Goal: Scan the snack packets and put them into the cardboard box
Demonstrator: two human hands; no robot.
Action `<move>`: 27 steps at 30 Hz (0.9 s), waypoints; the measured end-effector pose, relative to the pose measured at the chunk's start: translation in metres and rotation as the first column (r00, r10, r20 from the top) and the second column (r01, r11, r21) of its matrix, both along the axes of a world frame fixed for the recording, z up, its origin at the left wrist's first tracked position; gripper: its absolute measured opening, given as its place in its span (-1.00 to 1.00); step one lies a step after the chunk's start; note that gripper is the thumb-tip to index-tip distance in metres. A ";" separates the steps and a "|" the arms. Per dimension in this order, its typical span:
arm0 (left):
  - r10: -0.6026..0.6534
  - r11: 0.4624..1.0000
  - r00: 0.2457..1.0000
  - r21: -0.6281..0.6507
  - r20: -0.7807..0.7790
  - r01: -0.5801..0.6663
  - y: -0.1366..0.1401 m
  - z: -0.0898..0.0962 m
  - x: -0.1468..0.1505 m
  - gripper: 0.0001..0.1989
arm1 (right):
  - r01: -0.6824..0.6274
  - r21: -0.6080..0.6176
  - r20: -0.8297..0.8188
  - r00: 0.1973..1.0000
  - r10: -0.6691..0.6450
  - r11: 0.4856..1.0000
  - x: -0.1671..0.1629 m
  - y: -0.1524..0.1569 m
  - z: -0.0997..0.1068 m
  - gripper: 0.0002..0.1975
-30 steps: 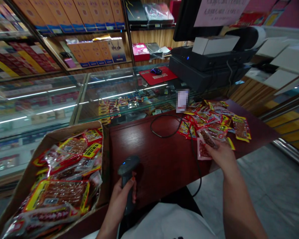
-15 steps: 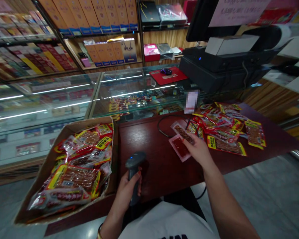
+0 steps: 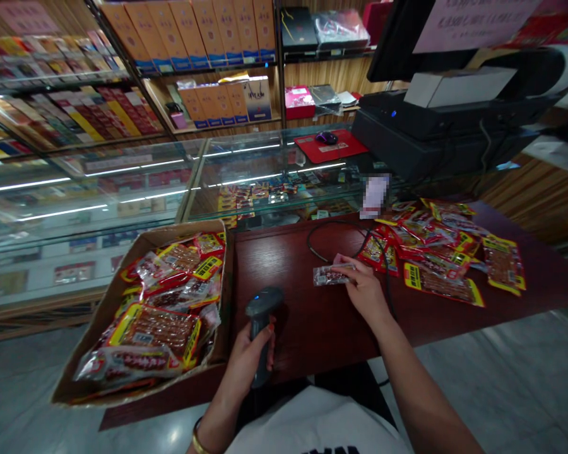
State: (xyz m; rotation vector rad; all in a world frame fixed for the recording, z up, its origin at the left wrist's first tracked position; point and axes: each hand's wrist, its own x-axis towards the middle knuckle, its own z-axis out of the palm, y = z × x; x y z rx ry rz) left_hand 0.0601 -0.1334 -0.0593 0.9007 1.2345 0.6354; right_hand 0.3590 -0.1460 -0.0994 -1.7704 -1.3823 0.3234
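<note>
My left hand [image 3: 250, 353] is wrapped around the handle of a dark grey barcode scanner [image 3: 264, 302], its head tilted up over the table's near edge. Over the dark red table [image 3: 274, 252], my right hand [image 3: 365, 287] pinches a small clear snack packet [image 3: 329, 275] between thumb and fingers. A pinkish edge shows behind those fingers, mostly hidden. To the right lies a heap of red and yellow snack packets [image 3: 435, 239]. On the left stands a cardboard box [image 3: 231, 277] holding several more snack packs [image 3: 156, 328].
A black cable [image 3: 312, 243] loops across the table behind my right hand. Beyond it are a glass display case [image 3: 246, 164], a red mouse pad [image 3: 307, 148] with a mouse [image 3: 326, 137], and a dark till [image 3: 407, 139]. Shelves of boxes [image 3: 194, 38] line the back.
My right hand has turned the packets: the reddish one that lay flat toward me is now mostly hidden, and a clear packet points left toward the scanner. The left hand still grips the scanner.
</note>
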 end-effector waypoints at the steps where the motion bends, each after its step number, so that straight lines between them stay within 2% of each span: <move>1: -0.001 1.000 1.000 -0.002 0.001 0.001 0.000 0.000 0.000 -0.56 | -0.009 -0.002 -0.017 1.000 0.009 1.000 -0.002 0.000 -0.003 -0.51; 5: -0.018 1.000 1.000 -0.009 -0.002 0.018 0.000 -0.001 0.000 -0.55 | -0.041 -0.003 -0.163 0.986 0.040 0.999 -0.005 0.000 -0.003 -0.55; 7: -0.038 0.999 0.999 -0.003 -0.010 0.038 -0.001 0.002 0.001 -0.54 | -0.006 0.012 -0.228 0.974 0.009 1.000 -0.009 0.001 0.001 -0.61; 9: -0.063 0.998 0.998 0.018 -0.017 0.064 -0.004 0.007 0.002 -0.54 | 0.059 0.030 -0.312 0.949 -0.047 0.998 -0.018 0.004 0.005 -0.50; 12: -0.090 0.994 0.995 0.062 -0.034 0.092 -0.009 0.019 0.003 -0.55 | 0.127 0.047 -0.490 0.867 -0.088 0.991 -0.039 0.009 0.006 -0.26; 14: -0.104 0.990 0.993 0.094 -0.064 0.109 -0.011 0.027 0.004 -0.62 | 0.112 0.039 -0.571 0.818 -0.070 0.993 -0.053 0.012 0.004 -0.34; 16: -0.116 0.984 0.988 0.121 -0.103 0.128 -0.012 0.033 0.004 -0.68 | 0.076 0.021 -0.608 0.793 -0.048 0.997 -0.063 0.014 0.003 -0.48; 18: -0.122 0.982 0.985 0.129 -0.125 0.138 -0.012 0.036 0.004 -0.70 | 0.048 0.007 -0.625 0.780 -0.033 0.999 -0.067 0.015 0.002 -0.55; 27: -0.122 0.985 0.983 0.102 -0.140 0.137 -0.011 0.036 0.010 -0.66 | 0.085 -0.002 -0.641 0.765 -0.066 0.996 -0.067 0.016 0.002 -0.60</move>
